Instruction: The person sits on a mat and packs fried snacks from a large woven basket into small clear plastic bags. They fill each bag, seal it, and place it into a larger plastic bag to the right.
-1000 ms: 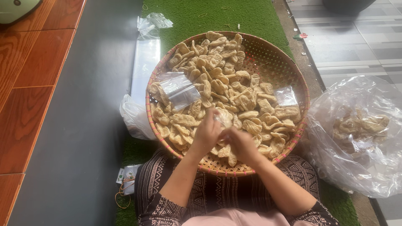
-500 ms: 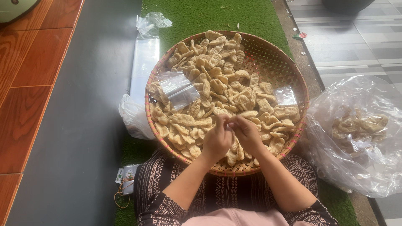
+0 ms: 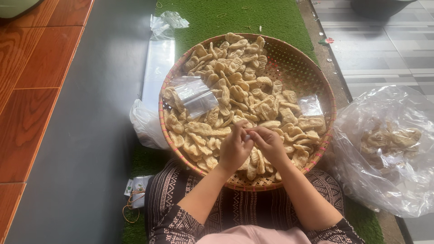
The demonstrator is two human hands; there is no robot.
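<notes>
A round woven basket tray (image 3: pixel 316 77) rests against my lap, heaped with pale, curled crackers (image 3: pixel 235 77). My left hand (image 3: pixel 233 151) and my right hand (image 3: pixel 271 142) meet over the near part of the heap. Their fingertips pinch a small white piece (image 3: pixel 247 135) between them; it is too small to tell what it is. Two small clear plastic bags lie on the crackers, one at the left (image 3: pixel 194 95) and one at the right (image 3: pixel 311 105).
A big clear plastic bag (image 3: pixel 389 144) holding several crackers lies right of the tray. A white plastic bag (image 3: pixel 144 124) and a stack of clear bags (image 3: pixel 158 63) lie to the left. Rubber bands (image 3: pixel 131 210) sit by my knee on the green mat (image 3: pixel 226 18).
Both hands have drawn back toward me, from the middle of the heap to the near side. The pale thing they held a second ago no longer shows; only a small white piece does.
</notes>
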